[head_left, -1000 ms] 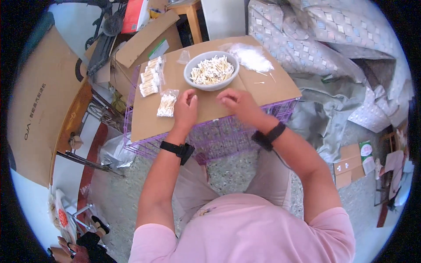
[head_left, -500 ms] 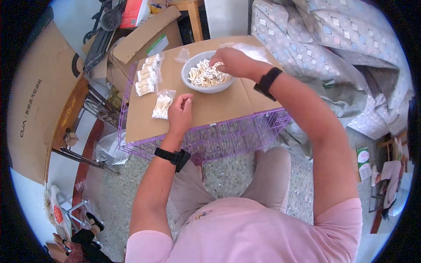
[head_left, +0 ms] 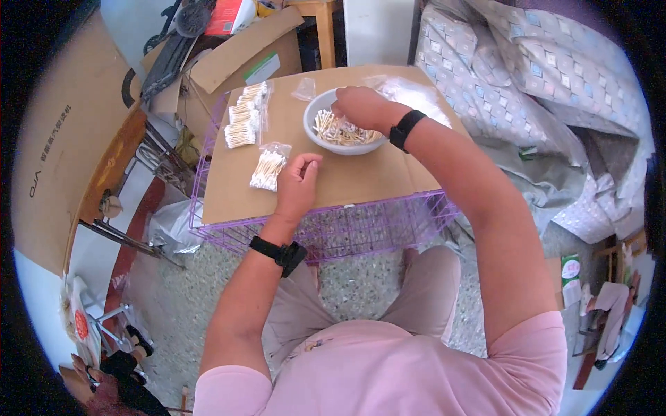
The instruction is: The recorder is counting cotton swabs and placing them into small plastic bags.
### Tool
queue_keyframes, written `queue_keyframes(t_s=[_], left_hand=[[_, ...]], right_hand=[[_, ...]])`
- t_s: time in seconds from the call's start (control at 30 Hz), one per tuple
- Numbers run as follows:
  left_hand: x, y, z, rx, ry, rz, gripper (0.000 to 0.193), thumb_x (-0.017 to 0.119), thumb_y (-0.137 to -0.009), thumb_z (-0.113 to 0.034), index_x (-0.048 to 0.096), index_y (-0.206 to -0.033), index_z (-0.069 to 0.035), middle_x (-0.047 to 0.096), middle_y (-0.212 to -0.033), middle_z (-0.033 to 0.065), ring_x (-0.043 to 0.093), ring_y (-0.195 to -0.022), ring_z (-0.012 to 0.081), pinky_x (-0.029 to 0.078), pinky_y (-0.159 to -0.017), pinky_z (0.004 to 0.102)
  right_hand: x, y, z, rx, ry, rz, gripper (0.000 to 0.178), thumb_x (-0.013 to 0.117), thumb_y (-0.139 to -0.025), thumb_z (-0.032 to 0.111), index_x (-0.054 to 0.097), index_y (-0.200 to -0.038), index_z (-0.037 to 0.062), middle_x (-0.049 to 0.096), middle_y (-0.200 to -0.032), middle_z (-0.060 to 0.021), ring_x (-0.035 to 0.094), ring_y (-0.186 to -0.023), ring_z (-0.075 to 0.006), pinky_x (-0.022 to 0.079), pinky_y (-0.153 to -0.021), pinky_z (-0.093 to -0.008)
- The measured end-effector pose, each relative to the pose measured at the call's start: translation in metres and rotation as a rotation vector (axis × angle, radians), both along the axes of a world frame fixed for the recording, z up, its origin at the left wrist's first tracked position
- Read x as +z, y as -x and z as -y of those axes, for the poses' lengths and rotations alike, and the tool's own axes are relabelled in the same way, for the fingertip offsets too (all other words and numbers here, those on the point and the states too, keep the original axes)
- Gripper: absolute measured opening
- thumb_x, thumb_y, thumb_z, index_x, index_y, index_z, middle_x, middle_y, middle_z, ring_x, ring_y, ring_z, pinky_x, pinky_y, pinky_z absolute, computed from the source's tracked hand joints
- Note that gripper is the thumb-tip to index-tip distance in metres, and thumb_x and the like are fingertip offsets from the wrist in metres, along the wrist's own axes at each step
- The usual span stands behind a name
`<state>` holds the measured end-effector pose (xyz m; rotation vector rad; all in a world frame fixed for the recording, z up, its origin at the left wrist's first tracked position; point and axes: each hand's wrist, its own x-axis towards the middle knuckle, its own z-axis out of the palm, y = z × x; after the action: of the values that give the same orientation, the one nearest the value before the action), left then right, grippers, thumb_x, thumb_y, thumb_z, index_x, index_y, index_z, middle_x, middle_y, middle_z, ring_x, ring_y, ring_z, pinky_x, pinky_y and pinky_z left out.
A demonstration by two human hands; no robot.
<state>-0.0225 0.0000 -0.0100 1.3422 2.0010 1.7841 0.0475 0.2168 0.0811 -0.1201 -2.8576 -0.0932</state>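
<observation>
A pale round bowl [head_left: 311, 134] of loose cotton swabs [head_left: 340, 130] stands on a cardboard-topped table. My right hand [head_left: 364, 111] reaches over its far side, fingers bent down and pinched at the swabs; the fingertips are partly hidden. Left of the bowl, my left hand [head_left: 298, 184] hovers near the cardboard with curled fingers; whatever they may hold is hidden. Right beside it lies a clear bag of cotton swabs [head_left: 269, 168]. Further back at the left, several more bagged bundles of swabs [head_left: 245, 114] lie in an overlapping row.
The cardboard sheet [head_left: 361, 180] rests on a purple wire cage [head_left: 361, 229]. Clear plastic bags [head_left: 423, 100] lie behind the bowl, with a small one [head_left: 304, 88] to its left. Open cardboard boxes [head_left: 243, 52] stand behind, patterned fabric [head_left: 541, 62] at right. Another person's hand [head_left: 87, 371] shows lower left.
The view has shifted slightly, so the table sits a little lower and further right. My right hand has moved left across the bowl. My left hand stays beside the bag.
</observation>
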Motion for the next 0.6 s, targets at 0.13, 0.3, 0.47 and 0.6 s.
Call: queue_keyframes(t_s=[0.13, 0.3, 0.47, 0.6], left_hand=[[0.002, -0.002, 0.001, 0.008, 0.003, -0.002, 0.012, 0.055, -0.089, -0.009, 0.063, -0.096, -0.003, 0.059, -0.076, 0.0013, 0.053, -0.067, 0.0085, 0.045, -0.063, 0.0252], [0.01, -0.006, 0.004, -0.013, 0.055, 0.032, 0.014, 0.053, -0.09, -0.01, 0.063, -0.096, -0.001, 0.063, -0.082, 0.0019, 0.056, -0.076, 0.0087, 0.046, -0.07, 0.025], [0.007, -0.007, 0.003, -0.013, 0.03, 0.046, 0.015, 0.054, -0.089, -0.011, 0.064, -0.095, -0.002, 0.063, -0.079, 0.0028, 0.056, -0.072, 0.0092, 0.046, -0.067, 0.0253], [0.009, -0.005, 0.006, -0.014, 0.094, 0.045, 0.016, 0.053, -0.09, -0.01, 0.064, -0.097, -0.002, 0.064, -0.084, 0.0016, 0.057, -0.078, 0.0082, 0.046, -0.073, 0.024]], right_hand=[[0.001, -0.004, 0.001, -0.012, 0.014, -0.001, 0.029, 0.05, -0.087, 0.023, 0.066, -0.084, -0.0015, 0.064, -0.09, -0.0234, 0.062, -0.086, -0.0383, 0.049, -0.079, -0.0466], [0.004, -0.023, -0.006, 0.019, -0.008, -0.026, 0.022, 0.054, -0.085, 0.023, 0.067, -0.083, 0.0059, 0.065, -0.087, -0.0184, 0.062, -0.084, -0.0366, 0.049, -0.076, -0.044], [0.012, -0.049, 0.001, 0.007, 0.364, -0.268, 0.01, 0.062, -0.081, 0.016, 0.068, -0.087, 0.0094, 0.066, -0.084, -0.0137, 0.063, -0.077, -0.0299, 0.05, -0.07, -0.0373], [0.01, -0.076, 0.037, -0.045, 0.632, -0.338, 0.012, 0.065, -0.082, 0.016, 0.068, -0.089, 0.0071, 0.066, -0.081, -0.0093, 0.061, -0.07, -0.0185, 0.049, -0.065, -0.03]])
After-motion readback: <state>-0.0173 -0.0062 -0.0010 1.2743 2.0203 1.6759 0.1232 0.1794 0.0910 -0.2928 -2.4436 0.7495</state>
